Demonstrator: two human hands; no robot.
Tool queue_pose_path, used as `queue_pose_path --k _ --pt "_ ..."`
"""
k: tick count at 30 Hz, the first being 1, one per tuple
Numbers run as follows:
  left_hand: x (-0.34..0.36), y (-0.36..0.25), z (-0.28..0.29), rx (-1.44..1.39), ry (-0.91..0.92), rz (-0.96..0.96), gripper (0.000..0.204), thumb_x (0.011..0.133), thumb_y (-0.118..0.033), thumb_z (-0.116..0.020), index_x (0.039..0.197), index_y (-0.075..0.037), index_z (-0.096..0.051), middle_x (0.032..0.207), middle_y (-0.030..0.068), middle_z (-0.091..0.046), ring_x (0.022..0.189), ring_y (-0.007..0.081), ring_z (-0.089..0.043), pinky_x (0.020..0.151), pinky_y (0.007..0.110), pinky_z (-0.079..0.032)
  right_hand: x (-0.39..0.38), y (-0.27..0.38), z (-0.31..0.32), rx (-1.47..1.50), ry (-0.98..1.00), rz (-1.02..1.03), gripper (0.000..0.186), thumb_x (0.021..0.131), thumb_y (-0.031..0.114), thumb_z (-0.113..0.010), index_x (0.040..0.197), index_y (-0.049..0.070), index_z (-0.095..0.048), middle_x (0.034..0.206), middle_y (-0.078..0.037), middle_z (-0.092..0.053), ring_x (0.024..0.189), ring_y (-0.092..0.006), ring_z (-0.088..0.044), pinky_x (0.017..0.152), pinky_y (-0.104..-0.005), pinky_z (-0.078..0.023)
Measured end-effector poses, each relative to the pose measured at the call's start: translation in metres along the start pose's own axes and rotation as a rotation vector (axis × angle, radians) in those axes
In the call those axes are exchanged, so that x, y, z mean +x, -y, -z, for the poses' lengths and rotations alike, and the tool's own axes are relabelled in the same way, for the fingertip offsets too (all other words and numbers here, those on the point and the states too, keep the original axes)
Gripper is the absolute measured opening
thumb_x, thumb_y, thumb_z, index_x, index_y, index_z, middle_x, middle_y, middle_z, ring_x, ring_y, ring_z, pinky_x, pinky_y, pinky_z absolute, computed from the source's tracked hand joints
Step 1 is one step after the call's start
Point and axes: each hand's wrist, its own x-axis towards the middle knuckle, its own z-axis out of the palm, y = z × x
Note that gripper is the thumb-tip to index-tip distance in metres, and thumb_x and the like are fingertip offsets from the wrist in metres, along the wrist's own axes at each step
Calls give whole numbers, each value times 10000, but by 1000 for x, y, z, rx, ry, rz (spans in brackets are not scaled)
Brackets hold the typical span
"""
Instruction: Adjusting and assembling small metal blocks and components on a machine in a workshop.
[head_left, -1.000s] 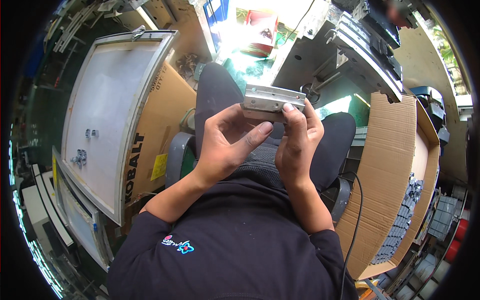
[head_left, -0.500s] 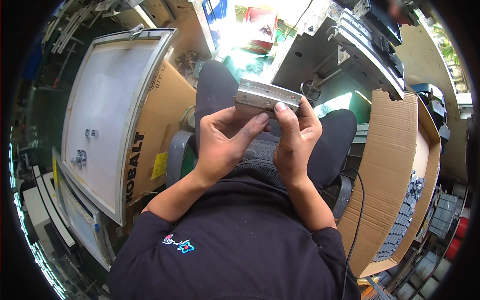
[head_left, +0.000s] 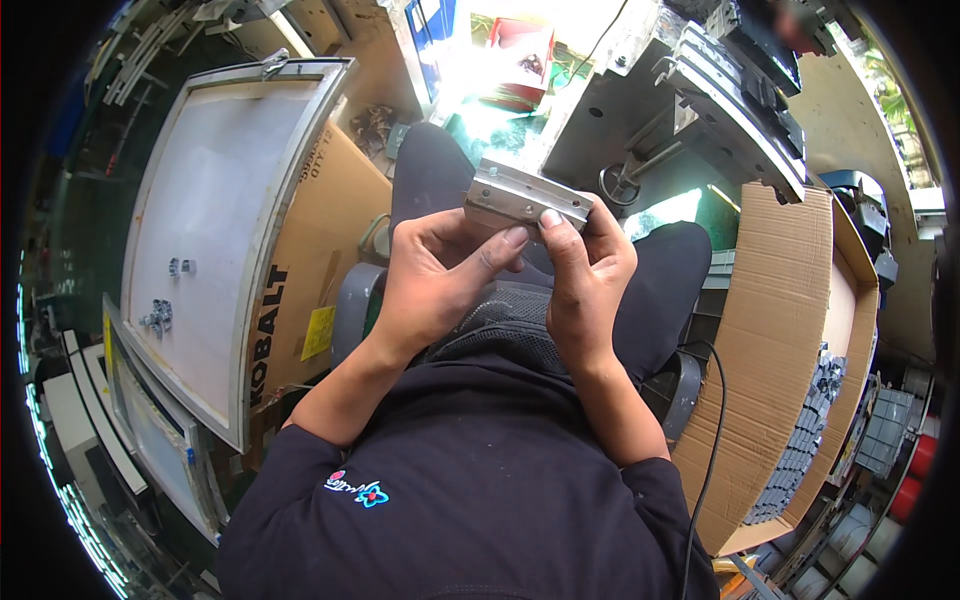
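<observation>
A silver metal block (head_left: 508, 186) with several holes along its face is held over my lap, tilted slightly so that its right end is lower. My left hand (head_left: 445, 275) grips it at the left and underneath, the thumb pressed near its lower edge. My right hand (head_left: 585, 280) is closed on the right part, its thumb lying against the face by a hole. The undersides of the fingers and the back of the block are hidden.
A framed white panel (head_left: 220, 220) with small metal pieces stands left, before a cardboard box (head_left: 340, 200). An open carton (head_left: 760, 350) of metal parts is at my right. A metal machine (head_left: 740, 130) juts out at upper right. A red box (head_left: 515, 75) sits in bright light ahead.
Over the last second both hands and the block have shifted a little leftward, and the block's right end has dipped slightly. The grip looks much the same.
</observation>
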Motion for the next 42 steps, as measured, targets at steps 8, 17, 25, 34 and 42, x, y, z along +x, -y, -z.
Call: queue_pose_path --k 8,17,25,34,42 --pt "1 0 5 34 48 107 224 864 -166 -705 1002 10 -691 820 39 -694 718 54 -612 630 191 -468 3 0 -1 31 -37 -33 191 879 76 -621 1021 -51 -616 935 -52 -639 860 -89 -572 771 -247 -477" --pt "3 8 12 -14 93 66 285 896 -202 -665 1075 17 -640 963 65 -683 780 78 -595 747 234 -489 4 4 1 -5 -32 -29 181 874 73 -628 1012 -44 -619 899 -45 -639 820 -72 -566 714 -226 -475" --pt "10 10 1 -110 15 -26 238 895 -214 -664 1010 -7 -659 865 41 -675 730 74 -574 655 228 -457 2 0 -2 -56 -13 30 147 861 66 -643 957 -41 -613 830 -27 -617 760 -69 -543 696 -227 -457" --pt "14 16 -5 -205 -82 -60 157 881 -166 -670 920 -14 -684 837 37 -676 706 76 -554 664 222 -437 2 -7 0 -6 38 -5 193 884 97 -625 1019 -39 -607 862 -28 -611 778 -64 -536 720 -231 -447" --pt "14 13 -5 -234 -107 -88 159 884 -160 -665 920 -7 -685 835 39 -668 711 70 -542 660 225 -434 10 -3 22 22 78 -101 530 1005 448 -335 1123 -4 -586 1044 -69 -617 996 -144 -540 882 -306 -372"
